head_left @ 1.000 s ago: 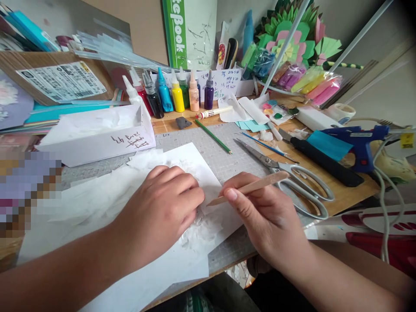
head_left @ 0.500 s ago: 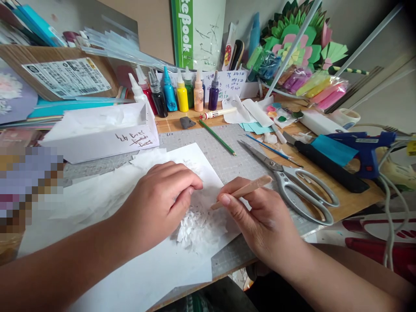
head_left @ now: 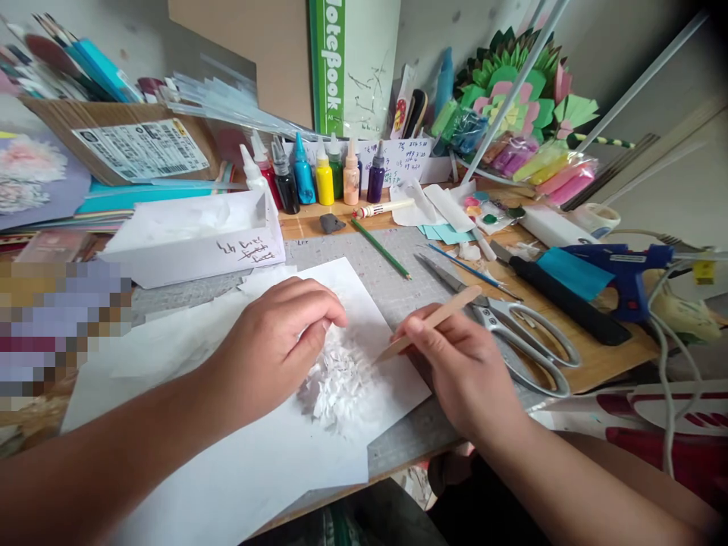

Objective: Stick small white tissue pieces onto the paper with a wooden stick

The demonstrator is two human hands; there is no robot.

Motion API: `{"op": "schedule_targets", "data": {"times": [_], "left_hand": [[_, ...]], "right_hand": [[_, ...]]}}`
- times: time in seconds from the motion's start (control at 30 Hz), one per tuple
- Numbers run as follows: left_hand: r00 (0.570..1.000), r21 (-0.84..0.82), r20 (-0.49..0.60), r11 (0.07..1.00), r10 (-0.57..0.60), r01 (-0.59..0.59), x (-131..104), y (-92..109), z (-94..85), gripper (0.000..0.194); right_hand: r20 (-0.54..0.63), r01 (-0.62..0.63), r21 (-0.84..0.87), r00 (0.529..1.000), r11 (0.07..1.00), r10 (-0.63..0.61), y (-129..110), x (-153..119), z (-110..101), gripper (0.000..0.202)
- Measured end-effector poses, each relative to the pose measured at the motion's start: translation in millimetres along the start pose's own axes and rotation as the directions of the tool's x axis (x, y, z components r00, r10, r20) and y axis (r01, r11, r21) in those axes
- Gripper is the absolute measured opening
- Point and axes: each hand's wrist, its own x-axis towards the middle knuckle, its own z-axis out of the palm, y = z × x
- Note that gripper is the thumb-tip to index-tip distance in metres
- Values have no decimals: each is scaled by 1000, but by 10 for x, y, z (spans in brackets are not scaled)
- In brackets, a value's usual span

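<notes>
A ruffled clump of white paper shreds lies on white paper sheets in front of me. My left hand rests at its upper left edge, fingers curled and pinched together; whatever they hold is hidden or too small to name. In my right hand a flat wooden craft stick is gripped between thumb and fingers. The stick's lower tip points down to the left, close to the right side of the clump.
Large scissors lie right of my right hand, by a blue glue gun. A green pencil lies on the grey cutting mat. Several paint bottles stand behind, with a white paper box at left.
The stick has turned flatter side toward me and its tip has shifted slightly. My left hand has drawn a little left, baring more of the shreds. The whole view has shifted slightly.
</notes>
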Motion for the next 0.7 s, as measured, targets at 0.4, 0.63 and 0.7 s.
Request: {"op": "schedule_targets", "data": {"times": [0.4,0.63,0.7], "left_hand": [[905,365,396,878,156,-310,-659,456,115,72],[956,418,272,882,105,-216,-925,421,-39,58],[984,381,162,915,80,-137,-1021,416,-217,48]], "right_hand": [[-106,94,138,991,986,-80,-28,4,-161,21],[-83,199,88,978,976,-192,-106,-120,-225,21],[-88,239,68,969,969,-233,-123,-160,-257,21]]}}
